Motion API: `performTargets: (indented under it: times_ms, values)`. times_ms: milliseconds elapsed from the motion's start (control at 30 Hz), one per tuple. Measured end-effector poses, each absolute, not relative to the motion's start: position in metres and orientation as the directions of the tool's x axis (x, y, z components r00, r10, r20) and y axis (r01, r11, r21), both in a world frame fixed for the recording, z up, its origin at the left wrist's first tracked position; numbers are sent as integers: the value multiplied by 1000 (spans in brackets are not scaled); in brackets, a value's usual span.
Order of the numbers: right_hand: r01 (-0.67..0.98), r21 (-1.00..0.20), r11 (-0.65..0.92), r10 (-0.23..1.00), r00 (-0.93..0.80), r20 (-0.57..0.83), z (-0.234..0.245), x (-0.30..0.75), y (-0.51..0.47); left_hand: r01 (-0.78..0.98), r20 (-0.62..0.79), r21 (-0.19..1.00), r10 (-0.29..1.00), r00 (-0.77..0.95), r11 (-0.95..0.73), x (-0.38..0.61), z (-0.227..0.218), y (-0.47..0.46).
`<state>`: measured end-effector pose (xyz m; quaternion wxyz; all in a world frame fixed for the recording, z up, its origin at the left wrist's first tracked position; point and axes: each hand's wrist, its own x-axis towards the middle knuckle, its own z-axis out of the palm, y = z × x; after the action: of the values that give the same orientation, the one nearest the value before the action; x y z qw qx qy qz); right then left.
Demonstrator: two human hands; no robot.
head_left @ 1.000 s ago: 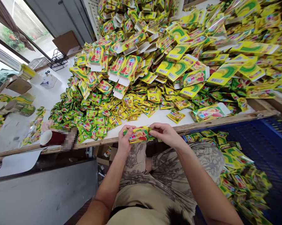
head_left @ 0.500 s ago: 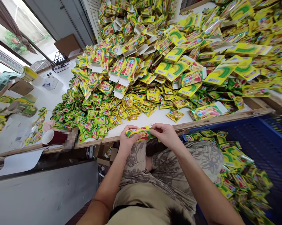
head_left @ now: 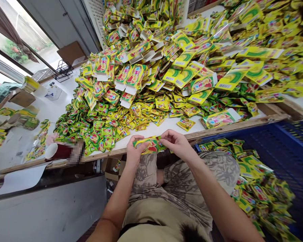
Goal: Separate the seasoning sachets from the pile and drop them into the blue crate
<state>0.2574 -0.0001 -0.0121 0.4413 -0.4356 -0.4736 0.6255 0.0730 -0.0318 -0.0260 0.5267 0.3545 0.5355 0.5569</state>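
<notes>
- Both hands grip one small yellow-green box (head_left: pixel 149 145): left hand (head_left: pixel 134 153) closed round its left end, right hand (head_left: pixel 177 144) pinching the right end, just over the table edge (head_left: pixel 242 127)
- Seemingly done: the many packs (head_left: pixel 249 171) lying in the blue crate (head_left: pixel 297 144)
- Left: heaps of sachets (head_left: pixel 96 129) and flat cartons (head_left: pixel 184 72) on the table
- Fingers hide the box's end flap; possibly shut, hard to tell

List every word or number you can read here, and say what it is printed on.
None reads clearly.
Carton held by left hand and right hand: coloured letters, blurred.
Piled cartons: lettering too small.
Barcode labels: digits unreadable.
</notes>
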Motion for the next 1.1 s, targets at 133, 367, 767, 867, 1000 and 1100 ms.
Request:
performTargets:
  times_ms: [133, 367, 767, 867, 1000, 1100]
  values:
    - [-173, -967, -186, 974, -164, -158, -20, 251, -5, -136, -129, 985, 978, -167, 106, 72, -26, -32]
    - [-126, -979, -161, 973, -187, -136, -27, 255, -4, -150, -137, 983, 960, -243, 102, 76, -25, -27]
    - [12, -966, -260, 924, -286, -253, -14, 257, -10, -59, -85, 995, 978, -190, 75, 75, -27, -25]
    - [-29, -941, -337, 881, -363, -304, -11, 259, -11, -41, -71, 997, 987, -144, 65, 74, -23, -26]
    - [-58, -942, -331, 880, -380, -286, -9, 258, -14, -46, -52, 998, 986, -159, 45, 76, -20, -28]
    - [-72, -974, -215, 959, -205, -196, -11, 256, -17, -91, -40, 996, 962, -269, 16, 80, -23, -26]
